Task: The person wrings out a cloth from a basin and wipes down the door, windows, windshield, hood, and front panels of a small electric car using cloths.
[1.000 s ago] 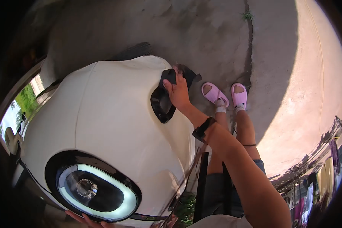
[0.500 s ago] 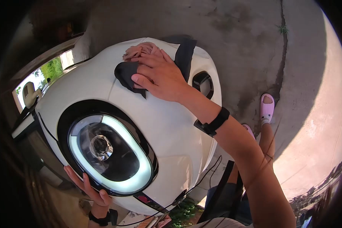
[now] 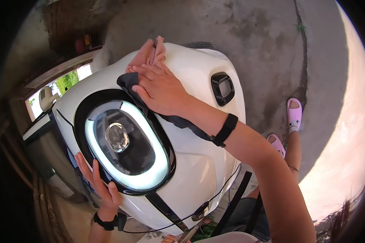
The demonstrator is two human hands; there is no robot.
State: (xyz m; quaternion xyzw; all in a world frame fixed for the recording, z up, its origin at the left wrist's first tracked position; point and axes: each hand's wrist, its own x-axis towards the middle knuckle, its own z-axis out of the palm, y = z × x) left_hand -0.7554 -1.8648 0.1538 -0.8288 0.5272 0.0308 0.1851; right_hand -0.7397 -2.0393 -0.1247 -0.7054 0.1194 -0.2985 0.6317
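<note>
My right hand [image 3: 160, 89] presses a pink and dark grey cloth onto the white car body, just above the headlight. The pink part [image 3: 149, 54] bunches up beyond the fingertips, while the dark grey part [image 3: 182, 122] trails under the palm and wrist. Below and to the left, my left hand [image 3: 99, 182] rests with its fingers apart against the black rim [image 3: 171, 156] at the lower left of the lit oval headlight [image 3: 136, 150]. Nothing shows in that hand.
A black-framed opening [image 3: 223, 89] sits in the white bodywork at the right. A thin black cable [image 3: 215, 197] runs across the lower front of the car. Pink slippers [image 3: 295, 111] are on the concrete floor at the right. The side mirror [image 3: 47, 98] is at the far left.
My right hand has moved with the cloth from beside the black-framed opening, left across the bodywork to the headlight's upper edge. My left hand has come further into view.
</note>
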